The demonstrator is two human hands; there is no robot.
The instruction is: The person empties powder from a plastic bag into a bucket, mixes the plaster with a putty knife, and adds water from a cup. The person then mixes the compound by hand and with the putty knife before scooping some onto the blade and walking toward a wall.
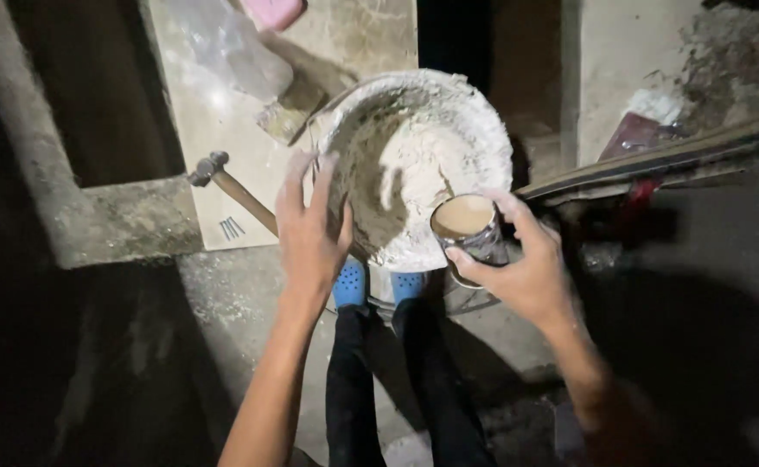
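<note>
A round bowl (449,104), caked inside and out with pale powder or plaster, sits tilted in the middle of the head view. My left hand (310,229) presses flat on its left rim, fingers spread. In my right hand (522,268) is a small metal tin (468,227) filled with a light brown liquid, held at the bowl's lower right edge. My dark trouser legs and blue shoes (351,285) show below the bowl.
A hammer (224,182) with a wooden handle lies on a pale board (215,112) at left, beside a few nails (232,228). A clear plastic bag (232,47) and a pink object (273,12) lie farther back. A long bar (656,160) runs across the right.
</note>
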